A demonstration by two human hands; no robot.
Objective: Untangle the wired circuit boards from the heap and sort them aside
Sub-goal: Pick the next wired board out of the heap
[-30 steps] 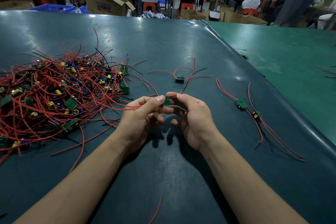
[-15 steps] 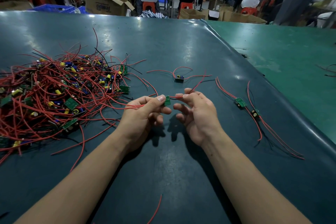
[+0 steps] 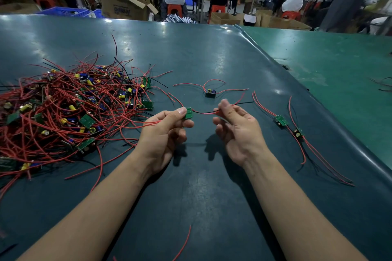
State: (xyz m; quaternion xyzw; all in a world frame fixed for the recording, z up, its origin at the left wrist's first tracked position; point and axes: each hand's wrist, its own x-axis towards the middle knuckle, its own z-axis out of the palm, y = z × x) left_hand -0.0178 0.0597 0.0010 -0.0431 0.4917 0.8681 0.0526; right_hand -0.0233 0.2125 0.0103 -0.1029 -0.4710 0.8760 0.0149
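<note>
A heap of small green circuit boards tangled in red wires (image 3: 70,110) covers the left of the dark table. My left hand (image 3: 163,133) pinches one small green board (image 3: 188,113) between thumb and forefinger above the table's middle. Red and black wires run from that board to my right hand (image 3: 237,129), which pinches them between thumb and fingers. One wired board (image 3: 210,93) lies alone just beyond my hands. Two more boards (image 3: 281,121) (image 3: 298,132) with long red wires lie set aside at the right.
A loose red wire (image 3: 184,243) lies near the front between my forearms. The dark mat's raised edge (image 3: 339,133) runs along the right, with a lighter green table beyond. Cardboard boxes (image 3: 125,6) and seated people fill the background.
My hands have moved apart. The right hand slid out along the wires, which now stretch between the held board and its fingers. The left hand still holds the board.
</note>
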